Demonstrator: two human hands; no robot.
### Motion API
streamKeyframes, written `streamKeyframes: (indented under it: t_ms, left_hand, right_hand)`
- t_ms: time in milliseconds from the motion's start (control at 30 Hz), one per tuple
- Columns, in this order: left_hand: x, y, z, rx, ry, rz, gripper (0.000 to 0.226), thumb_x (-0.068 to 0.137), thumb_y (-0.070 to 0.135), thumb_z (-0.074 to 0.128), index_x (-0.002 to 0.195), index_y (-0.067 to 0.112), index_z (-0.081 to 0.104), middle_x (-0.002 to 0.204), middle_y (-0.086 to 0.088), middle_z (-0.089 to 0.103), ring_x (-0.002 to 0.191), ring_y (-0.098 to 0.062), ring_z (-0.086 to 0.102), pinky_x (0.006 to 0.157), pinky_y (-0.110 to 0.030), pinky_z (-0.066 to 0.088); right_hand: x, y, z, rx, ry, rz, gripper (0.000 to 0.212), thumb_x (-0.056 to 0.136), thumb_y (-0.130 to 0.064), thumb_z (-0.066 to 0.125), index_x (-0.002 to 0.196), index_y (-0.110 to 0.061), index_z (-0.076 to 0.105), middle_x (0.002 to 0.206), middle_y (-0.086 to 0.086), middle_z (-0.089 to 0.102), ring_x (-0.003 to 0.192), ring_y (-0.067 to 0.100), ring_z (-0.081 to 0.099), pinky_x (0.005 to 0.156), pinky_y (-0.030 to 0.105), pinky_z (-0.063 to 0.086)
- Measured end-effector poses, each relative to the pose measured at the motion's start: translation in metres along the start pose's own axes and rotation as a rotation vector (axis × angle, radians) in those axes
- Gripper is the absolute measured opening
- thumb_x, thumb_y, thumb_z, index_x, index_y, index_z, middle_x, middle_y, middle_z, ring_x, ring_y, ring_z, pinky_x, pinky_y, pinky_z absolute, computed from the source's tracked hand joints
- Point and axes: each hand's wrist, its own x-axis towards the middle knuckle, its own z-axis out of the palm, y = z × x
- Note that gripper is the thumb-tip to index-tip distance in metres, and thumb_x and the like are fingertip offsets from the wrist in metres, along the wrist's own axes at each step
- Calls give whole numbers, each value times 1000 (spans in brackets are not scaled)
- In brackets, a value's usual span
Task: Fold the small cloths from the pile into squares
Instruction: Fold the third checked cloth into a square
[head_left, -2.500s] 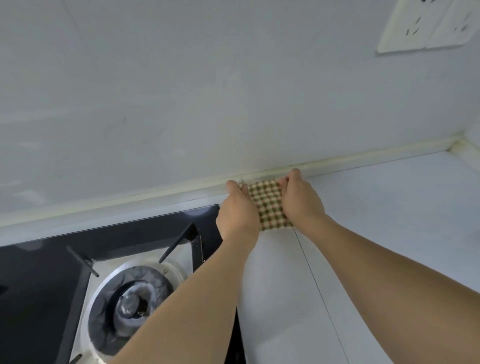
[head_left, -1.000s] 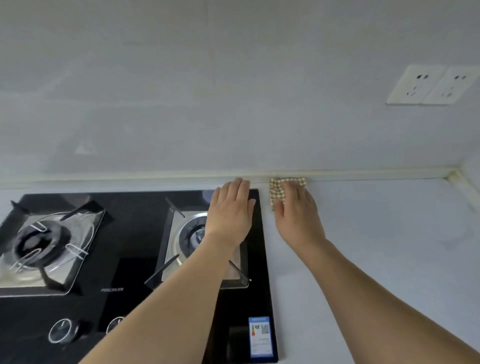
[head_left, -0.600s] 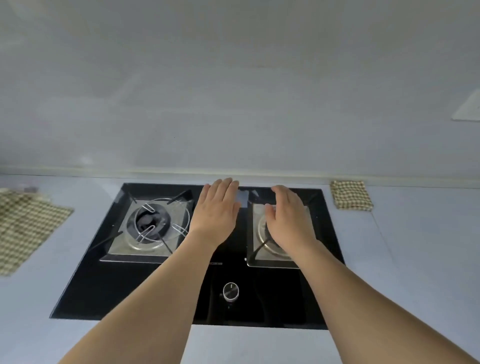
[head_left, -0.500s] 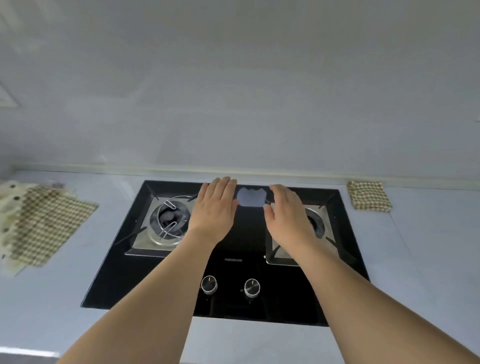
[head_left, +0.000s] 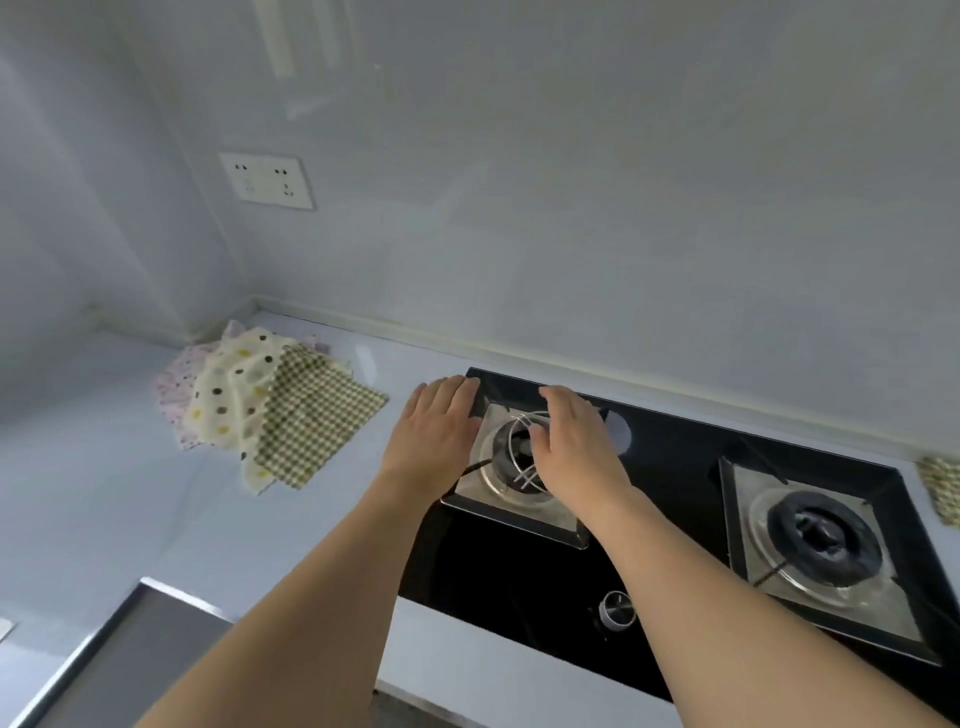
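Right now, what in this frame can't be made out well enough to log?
Head view only:
- Folded checked cloth: cut off by the right edge, so its square shape is unconfirmed.
- Cloth pile: upper cloths cover the lower ones; count unclear.
- Left burner: partly hidden by the right hand.
- Left hand: palm side unseen.

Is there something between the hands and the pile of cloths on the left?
Nothing visible blocks the way. Both hands, left and right, hover open over the stove's left burner. Between them and the pile of cloths lies only bare countertop.
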Motion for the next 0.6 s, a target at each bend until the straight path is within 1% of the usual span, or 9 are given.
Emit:
streamKeyframes:
  t_ms: [67, 133, 233, 300, 400, 467, 533, 600]
  left_hand:
    - [-8, -43, -8, 9, -33, -10, 48, 102, 27, 39, 147, 14, 31, 149, -2, 38, 139, -22, 31, 120, -38, 17]
    - [-14, -81, -16, 1, -56, -47, 46, 101, 27, 41, 146, 15, 34, 147, -1, 40, 136, -22, 33, 116, -36, 22]
    - [-22, -150, -26, -39, -102, -157, 43, 99, 24, 42, 141, 16, 38, 142, -1, 43, 129, -24, 38, 107, -35, 31]
    - [-30, -183, -28, -72, -148, -217, 39, 98, 20, 42, 137, 16, 42, 137, -1, 46, 123, -23, 41, 99, -36, 38]
    - [-40, -217, -24, -150, -192, -324, 33, 93, 12, 43, 124, 15, 54, 124, 0, 53, 109, -23, 52, 87, -41, 49]
    - [-46, -233, -15, -231, -190, -399, 27, 93, 10, 43, 112, 13, 62, 110, -1, 63, 95, -22, 59, 78, -41, 53]
    - [-50, -247, -2, -318, -244, -414, 22, 94, 10, 43, 100, 12, 64, 94, -1, 67, 82, -19, 61, 70, -36, 53]
    - [-53, -257, 13, -364, -307, -398, 21, 94, 10, 43, 97, 13, 64, 90, 1, 67, 79, -18, 60, 65, -30, 49]
  right_hand:
    - [14, -34, 22, 5, -7, -5, 47, 99, -24, 44, 144, -14, 34, 148, 3, 38, 137, 20, 35, 114, 34, 29]
    - [25, -65, 43, 7, -32, -29, 47, 99, -22, 44, 143, -13, 35, 148, 4, 39, 136, 20, 35, 115, 33, 26]
    - [46, -118, 79, 53, -86, -90, 45, 97, -16, 44, 141, -9, 40, 145, 6, 42, 134, 22, 38, 112, 30, 26]
    - [56, -140, 96, 47, -136, -125, 44, 96, -14, 44, 140, -9, 42, 144, 5, 43, 133, 21, 39, 112, 30, 27]
    - [73, -152, 114, 7, -190, -131, 42, 97, -13, 43, 139, -11, 43, 144, 3, 44, 131, 19, 41, 110, 28, 29]
    - [85, -156, 130, -20, -239, -127, 41, 97, -11, 42, 138, -13, 45, 143, 2, 45, 128, 20, 44, 106, 27, 32]
    - [97, -158, 150, -19, -309, -89, 40, 98, -10, 39, 137, -15, 45, 144, 0, 44, 125, 19, 47, 103, 27, 35]
    - [107, -157, 170, -26, -394, -77, 41, 99, -9, 37, 138, -17, 44, 145, -1, 42, 123, 18, 48, 102, 26, 36]
